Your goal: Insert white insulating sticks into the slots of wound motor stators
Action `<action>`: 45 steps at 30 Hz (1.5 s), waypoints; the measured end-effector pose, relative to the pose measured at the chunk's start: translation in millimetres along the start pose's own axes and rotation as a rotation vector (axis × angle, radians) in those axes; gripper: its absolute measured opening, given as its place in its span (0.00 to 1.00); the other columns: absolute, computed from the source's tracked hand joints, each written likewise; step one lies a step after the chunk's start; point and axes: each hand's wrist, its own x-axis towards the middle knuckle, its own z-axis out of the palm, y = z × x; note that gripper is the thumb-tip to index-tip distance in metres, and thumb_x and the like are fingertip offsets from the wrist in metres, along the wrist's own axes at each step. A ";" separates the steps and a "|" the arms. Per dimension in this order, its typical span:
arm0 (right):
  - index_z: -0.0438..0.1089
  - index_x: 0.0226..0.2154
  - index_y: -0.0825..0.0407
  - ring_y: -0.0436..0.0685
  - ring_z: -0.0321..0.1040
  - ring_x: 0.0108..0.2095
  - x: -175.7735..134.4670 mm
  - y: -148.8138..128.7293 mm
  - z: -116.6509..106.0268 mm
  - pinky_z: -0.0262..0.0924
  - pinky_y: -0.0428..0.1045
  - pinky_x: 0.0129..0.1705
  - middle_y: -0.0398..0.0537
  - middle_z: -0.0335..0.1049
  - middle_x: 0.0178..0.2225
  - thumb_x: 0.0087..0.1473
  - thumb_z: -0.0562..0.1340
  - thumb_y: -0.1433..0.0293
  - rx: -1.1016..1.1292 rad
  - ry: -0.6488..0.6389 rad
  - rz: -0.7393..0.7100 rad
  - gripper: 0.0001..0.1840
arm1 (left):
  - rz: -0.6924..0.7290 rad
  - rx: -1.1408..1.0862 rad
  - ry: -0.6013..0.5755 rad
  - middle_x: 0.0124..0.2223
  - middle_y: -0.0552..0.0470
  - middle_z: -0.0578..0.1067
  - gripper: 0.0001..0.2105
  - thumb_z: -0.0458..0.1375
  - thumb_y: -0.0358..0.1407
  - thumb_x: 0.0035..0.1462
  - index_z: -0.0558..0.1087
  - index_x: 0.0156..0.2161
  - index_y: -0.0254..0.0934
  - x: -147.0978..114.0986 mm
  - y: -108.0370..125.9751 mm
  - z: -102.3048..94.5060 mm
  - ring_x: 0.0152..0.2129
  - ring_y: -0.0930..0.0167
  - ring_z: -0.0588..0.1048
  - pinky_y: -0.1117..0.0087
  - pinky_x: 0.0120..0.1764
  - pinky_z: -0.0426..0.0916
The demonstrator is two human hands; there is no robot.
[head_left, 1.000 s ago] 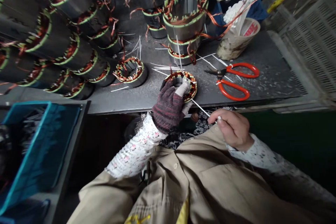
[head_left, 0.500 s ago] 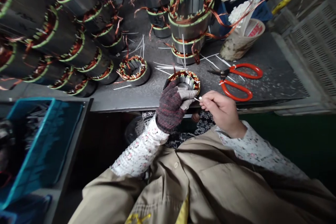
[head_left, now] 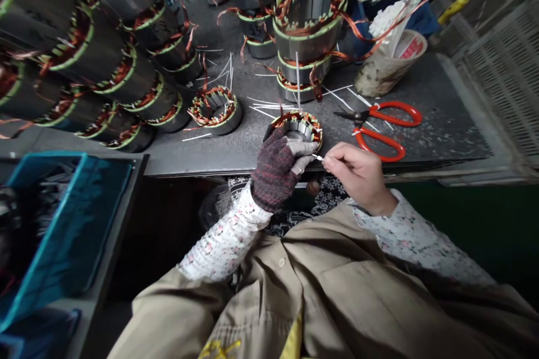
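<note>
My left hand (head_left: 278, 171), in a dark knitted glove with pale fingertips, grips the near side of a small motor stator (head_left: 316, 124) with copper windings at the table's front edge. Its fingertips meet at the stator's right side, where a thin white sleeve (head_left: 319, 157) sticks out. My bare right hand (head_left: 356, 171) pinches the outer end of that sleeve between thumb and forefinger, just off the stator. The hidden side of the stator lies under my glove. Red-handled scissors (head_left: 381, 129) rest open to the right of both hands.
Another wound stator (head_left: 229, 118) sits to the left, with stacked stators (head_left: 138, 67) beyond it and more (head_left: 309, 39) behind my hands. Loose white strips (head_left: 273, 106) lie on the table. A cup (head_left: 377, 76) of white strips stands right; a teal bin (head_left: 90, 224) is lower left.
My right hand has shifted slightly, and a little more white shows between its fingertips and the stator. My left hand keeps its hold; the whole view has moved slightly.
</note>
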 end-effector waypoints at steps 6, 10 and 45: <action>0.66 0.22 0.50 0.49 0.57 0.22 11.9 10.1 6.3 0.51 0.47 0.25 0.40 0.64 0.21 0.53 0.61 0.69 -0.119 -0.070 0.116 0.10 | -0.025 0.052 -0.068 0.42 0.52 0.81 0.06 0.58 0.37 0.67 0.76 0.46 0.40 -1.6 -3.1 0.4 0.42 0.69 0.80 0.55 0.59 0.71; 0.65 0.22 0.50 0.48 0.56 0.22 13.9 5.5 5.5 0.49 0.48 0.24 0.41 0.64 0.24 0.55 0.63 0.66 -0.128 -0.095 0.087 0.12 | -0.009 0.088 -0.114 0.43 0.53 0.81 0.08 0.56 0.37 0.68 0.76 0.48 0.41 -2.5 -2.7 0.0 0.44 0.69 0.80 0.55 0.61 0.69; 0.63 0.18 0.48 0.57 0.66 0.26 -9.8 -11.4 -22.4 0.66 0.55 0.31 0.44 0.63 0.20 0.61 0.62 0.53 0.601 -0.193 0.383 0.25 | 0.013 0.176 -0.198 0.46 0.45 0.79 0.08 0.62 0.38 0.65 0.70 0.37 0.37 2.2 0.9 -12.0 0.48 0.64 0.78 0.52 0.57 0.74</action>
